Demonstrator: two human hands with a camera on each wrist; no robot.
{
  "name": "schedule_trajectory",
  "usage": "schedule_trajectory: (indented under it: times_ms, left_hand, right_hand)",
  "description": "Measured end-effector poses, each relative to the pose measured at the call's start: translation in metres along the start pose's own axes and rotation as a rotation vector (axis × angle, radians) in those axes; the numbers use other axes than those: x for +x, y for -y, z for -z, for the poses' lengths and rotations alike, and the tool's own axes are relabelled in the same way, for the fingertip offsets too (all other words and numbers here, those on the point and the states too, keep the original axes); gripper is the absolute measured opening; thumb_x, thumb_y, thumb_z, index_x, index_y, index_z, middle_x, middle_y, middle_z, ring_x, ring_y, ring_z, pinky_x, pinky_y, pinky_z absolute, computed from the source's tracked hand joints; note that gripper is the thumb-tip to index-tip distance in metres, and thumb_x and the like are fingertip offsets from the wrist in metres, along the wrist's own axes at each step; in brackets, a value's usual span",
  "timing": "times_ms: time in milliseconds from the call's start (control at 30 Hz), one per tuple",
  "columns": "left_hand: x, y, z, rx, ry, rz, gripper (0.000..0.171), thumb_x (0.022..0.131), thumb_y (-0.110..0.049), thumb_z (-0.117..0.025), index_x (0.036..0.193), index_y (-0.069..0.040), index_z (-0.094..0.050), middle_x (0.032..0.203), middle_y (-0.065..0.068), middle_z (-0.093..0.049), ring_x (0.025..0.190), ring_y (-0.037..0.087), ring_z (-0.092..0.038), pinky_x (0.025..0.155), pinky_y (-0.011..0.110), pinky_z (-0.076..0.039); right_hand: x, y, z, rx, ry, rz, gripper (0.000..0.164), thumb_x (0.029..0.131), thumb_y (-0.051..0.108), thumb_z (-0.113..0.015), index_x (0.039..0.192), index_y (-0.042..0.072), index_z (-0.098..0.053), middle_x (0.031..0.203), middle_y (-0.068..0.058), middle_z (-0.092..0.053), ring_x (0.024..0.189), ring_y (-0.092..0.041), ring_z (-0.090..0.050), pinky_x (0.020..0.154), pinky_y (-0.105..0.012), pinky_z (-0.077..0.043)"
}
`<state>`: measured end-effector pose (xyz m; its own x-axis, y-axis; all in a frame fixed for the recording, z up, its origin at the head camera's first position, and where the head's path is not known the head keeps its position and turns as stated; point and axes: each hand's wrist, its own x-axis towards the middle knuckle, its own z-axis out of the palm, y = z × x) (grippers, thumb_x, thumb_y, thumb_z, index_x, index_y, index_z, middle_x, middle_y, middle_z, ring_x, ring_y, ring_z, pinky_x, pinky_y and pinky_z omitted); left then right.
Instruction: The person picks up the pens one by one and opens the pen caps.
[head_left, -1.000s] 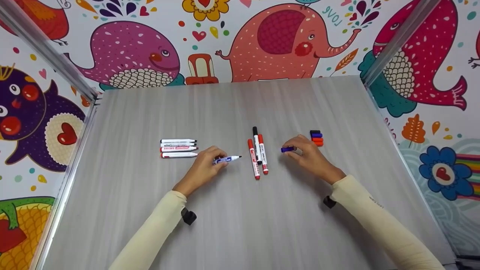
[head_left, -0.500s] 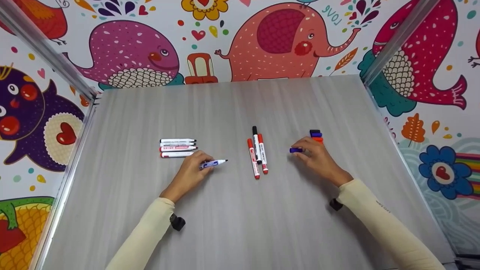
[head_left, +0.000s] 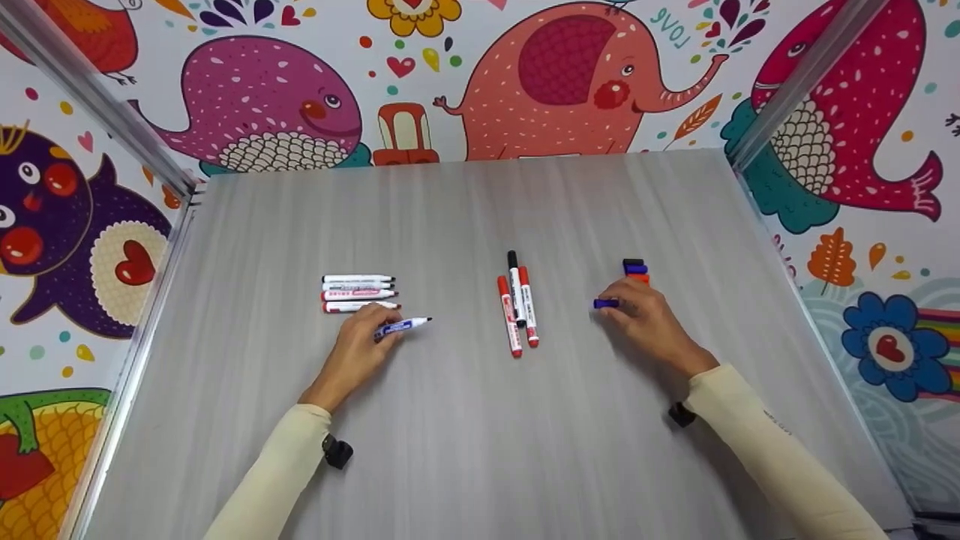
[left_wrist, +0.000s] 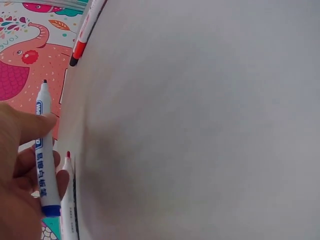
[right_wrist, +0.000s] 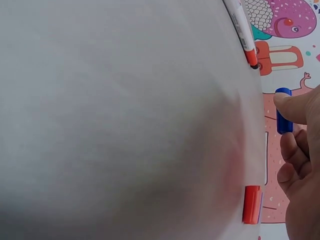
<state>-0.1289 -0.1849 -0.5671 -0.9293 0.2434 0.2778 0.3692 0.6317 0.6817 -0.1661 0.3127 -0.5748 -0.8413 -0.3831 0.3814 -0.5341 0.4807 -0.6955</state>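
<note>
Blue marker (head_left: 403, 327) is sitting in your left hand (head_left: 354, 354), cap off, its dark tip pointing out past your fingers toward your right-hand side and slightly away from you. You are gripping it by the barrel: your left thumb is pressing across the front, and your fingers are curling in behind. Your left forearm, in a cream sleeve (head_left: 270, 476), is slanting forward and inward, and the back of that hand is facing up.

Your right hand (head_left: 652, 326) is pinching a blue cap (head_left: 606, 304). Your right thumb is lying over it, and the lower fingers are bending inward beneath. Your right forearm is slanting forward and inward from the other side, roughly mirroring the left. You are keeping your hands well apart, so cap and marker are not touching.

Just beyond your left hand, four uncapped markers (head_left: 360, 295) are lying side by side, pointing to your right. Between your hands, and a little beyond them, a black-capped marker (head_left: 514, 279) is lying between two red-capped markers (head_left: 509, 319), all running away from you. Just beyond your right hand, black, blue and red caps (head_left: 636, 270) are lying in a row, your knuckles partly covering the nearest.
</note>
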Motion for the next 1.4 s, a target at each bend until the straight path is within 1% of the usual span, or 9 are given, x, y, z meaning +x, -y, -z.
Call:
schedule_trajectory:
  times_ms: [67, 167, 300, 500, 700, 933, 1067, 1233, 1400]
  left_hand:
    - [-0.001, 0.004, 0.001, 0.018, -0.019, -0.023, 0.021, 0.089, 0.006, -0.087, 0.106, -0.002, -0.077, 0.11, 0.011, -0.076, 0.102, 0.027, -0.07, 0.091, 0.048, -0.056]
    - [-0.004, 0.008, 0.003, 0.044, -0.033, -0.045, 0.021, 0.089, 0.006, -0.088, 0.107, -0.002, -0.078, 0.108, 0.011, -0.075, 0.1, 0.027, -0.068, 0.089, 0.047, -0.055]
    - [-0.007, 0.014, 0.006, 0.074, -0.043, -0.049, 0.021, 0.09, 0.005, -0.087, 0.108, 0.0, -0.08, 0.106, 0.01, -0.073, 0.098, 0.026, -0.066, 0.086, 0.047, -0.053]
    - [-0.011, 0.024, 0.009, 0.091, -0.068, -0.064, 0.021, 0.088, 0.008, -0.088, 0.106, 0.002, -0.08, 0.102, 0.012, -0.074, 0.094, 0.027, -0.067, 0.083, 0.046, -0.054]
    - [-0.014, 0.032, 0.013, 0.109, -0.09, -0.082, 0.021, 0.087, 0.009, -0.088, 0.105, 0.001, -0.08, 0.101, 0.011, -0.074, 0.094, 0.027, -0.068, 0.084, 0.049, -0.053]
    - [-0.016, 0.038, 0.017, 0.154, -0.099, -0.103, 0.021, 0.086, 0.008, -0.088, 0.105, 0.003, -0.08, 0.103, 0.013, -0.074, 0.098, 0.033, -0.069, 0.09, 0.057, -0.053]
    - [-0.015, 0.042, 0.018, 0.16, -0.1, -0.104, 0.022, 0.086, 0.008, -0.088, 0.106, 0.003, -0.08, 0.103, 0.015, -0.074, 0.099, 0.036, -0.069, 0.091, 0.06, -0.053]
    - [-0.015, 0.047, 0.018, 0.179, -0.11, -0.097, 0.023, 0.085, 0.008, -0.088, 0.105, 0.003, -0.08, 0.103, 0.016, -0.073, 0.099, 0.037, -0.068, 0.086, 0.06, -0.051]
    - [-0.014, 0.049, 0.017, 0.19, -0.114, -0.105, 0.022, 0.086, 0.008, -0.088, 0.106, 0.003, -0.08, 0.104, 0.016, -0.072, 0.099, 0.038, -0.067, 0.088, 0.062, -0.049]
  right_hand:
    - [-0.002, -0.001, 0.001, -0.014, -0.011, 0.008, 0.024, 0.089, -0.014, -0.083, 0.109, -0.001, -0.08, 0.111, -0.01, -0.076, 0.104, -0.032, -0.072, 0.099, -0.014, -0.049]
    - [-0.005, -0.002, 0.003, -0.033, -0.026, -0.006, 0.025, 0.088, -0.014, -0.084, 0.109, -0.001, -0.08, 0.112, -0.011, -0.076, 0.107, -0.032, -0.07, 0.103, -0.013, -0.046]
    - [-0.008, -0.003, 0.007, -0.059, -0.047, -0.015, 0.026, 0.087, -0.015, -0.085, 0.109, 0.0, -0.081, 0.113, -0.012, -0.075, 0.11, -0.033, -0.067, 0.106, -0.012, -0.041]
    - [-0.012, -0.008, 0.011, -0.075, -0.068, -0.015, 0.026, 0.086, -0.014, -0.086, 0.108, -0.002, -0.081, 0.111, -0.013, -0.075, 0.111, -0.033, -0.065, 0.108, -0.012, -0.04]
    - [-0.015, -0.014, 0.016, -0.075, -0.089, -0.067, 0.026, 0.087, -0.014, -0.085, 0.11, -0.002, -0.081, 0.114, -0.014, -0.075, 0.112, -0.03, -0.064, 0.106, -0.009, -0.041]
    - [-0.018, -0.023, 0.022, -0.077, -0.118, -0.066, 0.022, 0.087, -0.016, -0.084, 0.107, -0.007, -0.08, 0.113, -0.021, -0.074, 0.112, -0.033, -0.064, 0.104, -0.01, -0.041]
    - [-0.021, -0.028, 0.024, -0.077, -0.127, -0.102, 0.022, 0.087, -0.017, -0.083, 0.107, -0.008, -0.08, 0.113, -0.021, -0.073, 0.11, -0.028, -0.064, 0.101, -0.009, -0.042]
    - [-0.023, -0.033, 0.025, -0.076, -0.142, -0.146, 0.022, 0.088, -0.017, -0.083, 0.108, -0.008, -0.08, 0.112, -0.021, -0.073, 0.107, -0.021, -0.062, 0.096, -0.01, -0.043]
    - [-0.024, -0.036, 0.025, -0.081, -0.151, -0.164, 0.022, 0.088, -0.017, -0.082, 0.108, -0.008, -0.08, 0.112, -0.021, -0.073, 0.106, -0.02, -0.061, 0.094, -0.011, -0.043]
